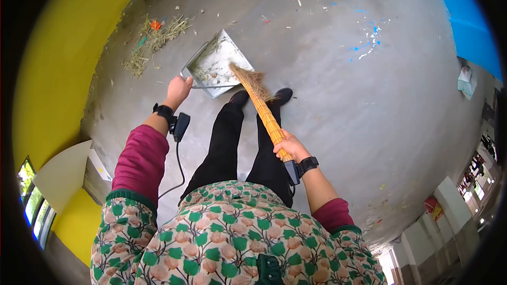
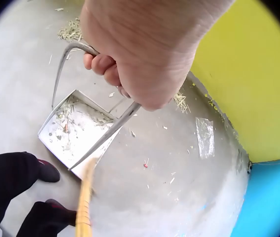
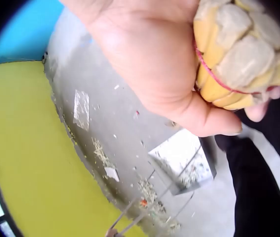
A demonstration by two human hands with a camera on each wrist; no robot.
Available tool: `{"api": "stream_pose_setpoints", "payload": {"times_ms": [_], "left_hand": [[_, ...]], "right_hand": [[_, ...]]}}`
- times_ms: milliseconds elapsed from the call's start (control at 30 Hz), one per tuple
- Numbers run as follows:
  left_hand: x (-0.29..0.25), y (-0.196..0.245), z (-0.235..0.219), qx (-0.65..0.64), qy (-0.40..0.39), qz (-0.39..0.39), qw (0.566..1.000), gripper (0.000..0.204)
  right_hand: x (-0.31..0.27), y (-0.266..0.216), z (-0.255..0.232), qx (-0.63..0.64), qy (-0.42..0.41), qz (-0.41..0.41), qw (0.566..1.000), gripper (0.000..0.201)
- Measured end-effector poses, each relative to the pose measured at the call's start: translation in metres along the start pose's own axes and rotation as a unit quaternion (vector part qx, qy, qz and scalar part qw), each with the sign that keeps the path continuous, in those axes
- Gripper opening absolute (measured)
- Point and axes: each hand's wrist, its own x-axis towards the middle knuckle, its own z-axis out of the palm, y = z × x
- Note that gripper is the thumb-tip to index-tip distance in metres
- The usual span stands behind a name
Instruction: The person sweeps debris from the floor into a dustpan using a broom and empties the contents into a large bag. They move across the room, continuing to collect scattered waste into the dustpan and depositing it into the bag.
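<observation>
In the head view my left hand grips the bent metal handle of a dustpan. The left wrist view shows its fingers curled round that handle. Bits of straw and dirt lie inside the white pan. My right hand holds a broom by its thick yellow bound handle, and the bristles slant down beside the pan's near edge. Up close in the right wrist view, the right hand wraps round the handle's end, which is tied with a red cord.
A heap of straw with an orange scrap lies on the floor left of the dustpan. Clear plastic lies near the yellow wall. Two dark shoes stand just below the pan. Blue and white paint flecks mark the floor.
</observation>
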Motion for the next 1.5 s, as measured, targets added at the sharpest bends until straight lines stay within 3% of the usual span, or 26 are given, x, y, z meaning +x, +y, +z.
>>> {"api": "stream_pose_setpoints", "payload": {"times_ms": [67, 133, 200, 333, 433, 500, 567, 633, 700, 767, 900, 967, 1033, 1100, 1133, 1267, 1367, 1500], "left_hand": [[-0.003, -0.005, 0.003, 0.007, -0.002, -0.007, 1.0, 0.04], [-0.004, 0.0, -0.001, -0.006, -0.003, 0.002, 1.0, 0.04], [0.0, -0.002, -0.002, -0.004, -0.013, -0.002, 1.0, 0.04], [0.003, -0.008, 0.001, -0.002, -0.015, -0.004, 1.0, 0.04], [-0.001, -0.009, -0.005, -0.008, -0.019, -0.006, 1.0, 0.04], [-0.001, -0.005, -0.006, -0.021, -0.025, -0.006, 0.999, 0.04], [-0.001, -0.009, -0.004, -0.025, -0.044, -0.014, 0.999, 0.038], [0.001, -0.012, 0.0, -0.028, -0.032, -0.017, 0.999, 0.038], [0.001, -0.018, 0.003, -0.025, -0.029, -0.02, 0.999, 0.038], [0.001, -0.021, 0.006, -0.03, -0.015, -0.011, 0.999, 0.039], [0.002, -0.031, 0.008, -0.028, -0.022, -0.007, 0.999, 0.04], [0.0, -0.034, 0.008, -0.048, -0.021, 0.007, 0.999, 0.04], [0.004, -0.039, 0.013, -0.046, 0.002, 0.029, 0.999, 0.04], [0.006, -0.038, 0.009, -0.031, -0.008, 0.046, 0.998, 0.04], [0.008, -0.038, 0.007, -0.037, -0.023, 0.046, 0.998, 0.04], [0.005, -0.013, -0.003, -0.065, -0.062, 0.037, 0.995, 0.041], [0.012, -0.002, 0.007, -0.004, -0.073, 0.108, 0.991, 0.041], [0.01, 0.027, 0.009, 0.08, -0.085, 0.214, 0.97, 0.041]], "right_hand": [[-0.018, -0.002, 0.01, 0.033, -0.007, 0.001, 0.999, 0.072], [-0.026, -0.004, -0.015, 0.033, 0.016, -0.045, 0.998, 0.072], [-0.042, -0.032, -0.034, 0.015, 0.097, -0.118, 0.988, 0.06], [-0.007, -0.095, -0.083, -0.045, 0.109, -0.12, 0.986, 0.047], [0.032, -0.102, -0.057, -0.097, 0.124, -0.153, 0.976, 0.044], [0.034, -0.072, -0.019, -0.16, 0.129, -0.137, 0.969, 0.056], [0.032, -0.038, 0.003, -0.149, 0.051, -0.04, 0.987, 0.076], [0.012, -0.021, 0.011, -0.079, -0.018, -0.024, 0.996, 0.088], [-0.011, -0.029, 0.012, -0.074, -0.004, -0.014, 0.997, 0.086], [-0.016, -0.038, -0.003, -0.084, 0.044, -0.113, 0.989, 0.086], [0.02, -0.065, -0.015, -0.09, 0.126, -0.17, 0.973, 0.079], [0.042, -0.052, 0.005, -0.117, 0.155, -0.134, 0.972, 0.068], [0.042, -0.027, 0.04, -0.142, 0.131, -0.13, 0.973, 0.056], [0.029, -0.005, 0.061, 0.006, 0.034, -0.077, 0.996, 0.047], [0.027, 0.008, 0.065, 0.027, -0.006, -0.075, 0.997, 0.055], [-0.034, 0.044, 0.066, 0.054, 0.046, -0.139, 0.988, 0.066], [-0.043, 0.109, 0.041, 0.052, 0.137, -0.204, 0.968, 0.06], [-0.068, 0.169, 0.02, 0.187, 0.164, -0.164, 0.955, 0.044]]}}
